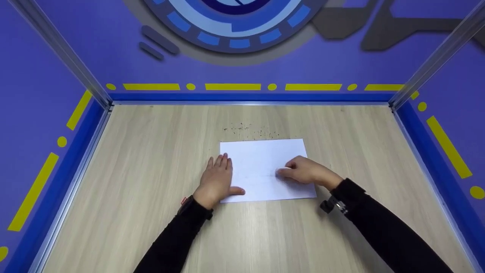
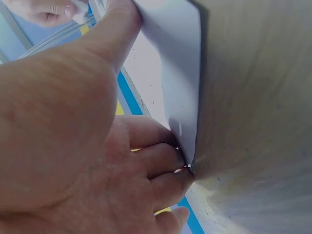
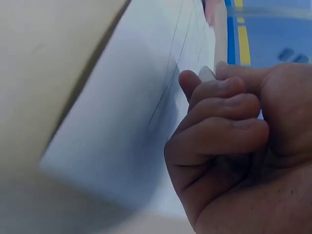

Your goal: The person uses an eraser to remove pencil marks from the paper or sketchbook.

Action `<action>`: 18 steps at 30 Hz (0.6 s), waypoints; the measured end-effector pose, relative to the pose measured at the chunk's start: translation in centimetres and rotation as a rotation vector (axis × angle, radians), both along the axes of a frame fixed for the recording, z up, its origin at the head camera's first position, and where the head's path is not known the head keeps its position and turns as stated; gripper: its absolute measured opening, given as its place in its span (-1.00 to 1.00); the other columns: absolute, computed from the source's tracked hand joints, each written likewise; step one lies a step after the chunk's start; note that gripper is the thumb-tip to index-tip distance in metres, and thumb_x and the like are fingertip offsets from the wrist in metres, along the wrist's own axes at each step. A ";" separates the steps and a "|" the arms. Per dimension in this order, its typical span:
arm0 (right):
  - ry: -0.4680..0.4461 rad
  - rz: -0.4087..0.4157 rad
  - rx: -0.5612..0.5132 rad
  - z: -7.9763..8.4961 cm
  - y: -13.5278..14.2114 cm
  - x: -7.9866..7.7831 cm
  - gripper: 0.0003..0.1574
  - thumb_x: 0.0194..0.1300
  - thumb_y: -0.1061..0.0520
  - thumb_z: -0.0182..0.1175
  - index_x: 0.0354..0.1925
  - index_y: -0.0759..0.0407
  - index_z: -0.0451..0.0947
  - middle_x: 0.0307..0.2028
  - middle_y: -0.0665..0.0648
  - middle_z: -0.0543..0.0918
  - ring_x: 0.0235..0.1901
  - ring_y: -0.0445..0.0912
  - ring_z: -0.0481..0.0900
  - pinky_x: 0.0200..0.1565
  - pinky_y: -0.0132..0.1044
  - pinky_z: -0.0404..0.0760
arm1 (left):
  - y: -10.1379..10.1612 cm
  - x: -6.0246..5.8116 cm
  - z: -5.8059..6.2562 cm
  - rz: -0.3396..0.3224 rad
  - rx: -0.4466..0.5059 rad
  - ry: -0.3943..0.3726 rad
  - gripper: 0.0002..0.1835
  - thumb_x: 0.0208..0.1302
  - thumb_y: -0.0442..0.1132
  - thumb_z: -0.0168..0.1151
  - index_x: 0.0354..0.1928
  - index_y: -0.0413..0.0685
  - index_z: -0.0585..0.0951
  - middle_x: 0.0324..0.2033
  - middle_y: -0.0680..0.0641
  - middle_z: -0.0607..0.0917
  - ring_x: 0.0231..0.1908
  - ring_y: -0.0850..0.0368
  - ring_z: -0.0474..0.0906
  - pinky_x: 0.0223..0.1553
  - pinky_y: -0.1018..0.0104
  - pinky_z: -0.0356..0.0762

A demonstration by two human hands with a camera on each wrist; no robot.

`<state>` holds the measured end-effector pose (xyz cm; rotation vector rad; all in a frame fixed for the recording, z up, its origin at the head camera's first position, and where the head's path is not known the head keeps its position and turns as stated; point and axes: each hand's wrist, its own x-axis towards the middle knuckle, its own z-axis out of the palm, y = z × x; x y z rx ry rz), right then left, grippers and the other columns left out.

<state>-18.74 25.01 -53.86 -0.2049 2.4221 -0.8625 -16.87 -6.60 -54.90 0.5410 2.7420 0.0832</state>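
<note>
A white sheet of paper [image 1: 257, 157] lies on the wooden table. My left hand [image 1: 216, 180] rests across its left edge, fingers straight and thumb spread over the lower left corner. At the right part of the sheet, my right hand [image 1: 307, 171] pinches a small white eraser [image 3: 206, 74] between thumb and index finger, the other fingers curled in. Most of the eraser is hidden by the fingers. Thin pencil lines [image 3: 168, 90] run over the paper beside the right hand in the right wrist view.
Dark crumbs [image 1: 252, 131] are scattered on the table [image 1: 151, 159] just beyond the sheet's far edge. Purple-blue panels with yellow marks [image 1: 233, 87] stand at the back and both sides, joined by metal posts. A dark band with a metal clasp [image 1: 335, 204] sits at the right wrist.
</note>
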 end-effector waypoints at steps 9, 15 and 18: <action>-0.047 0.040 0.049 0.7 -8.3 -1.9 -0.37 0.63 -0.27 0.18 -0.41 0.12 0.76 -0.67 -0.12 0.41 -0.60 -0.19 0.36 -0.53 -0.33 0.34 | -0.1 0.2 -0.1 -0.003 0.004 0.014 0.38 0.22 0.57 0.40 0.71 -0.38 0.19 0.73 -0.39 0.16 0.76 -0.27 0.09 0.80 -0.22 -0.04; -0.073 0.109 0.101 0.6 -12.4 -3.2 -0.37 0.63 -0.23 0.19 -0.59 -0.01 0.54 -0.70 -0.11 0.41 -0.65 -0.18 0.39 -0.57 -0.32 0.36 | -0.1 0.1 -0.1 -0.009 0.020 0.034 0.36 0.22 0.55 0.43 0.69 -0.39 0.22 0.72 -0.40 0.21 0.75 -0.27 0.13 0.79 -0.23 0.01; -0.094 0.139 0.116 0.5 -13.8 -3.7 -0.37 0.62 -0.20 0.21 -0.63 -0.03 0.47 -0.69 -0.09 0.42 -0.66 -0.17 0.40 -0.58 -0.31 0.36 | -0.2 0.1 0.0 -0.009 0.027 0.041 0.37 0.21 0.55 0.43 0.69 -0.40 0.23 0.71 -0.40 0.22 0.74 -0.27 0.15 0.79 -0.24 0.02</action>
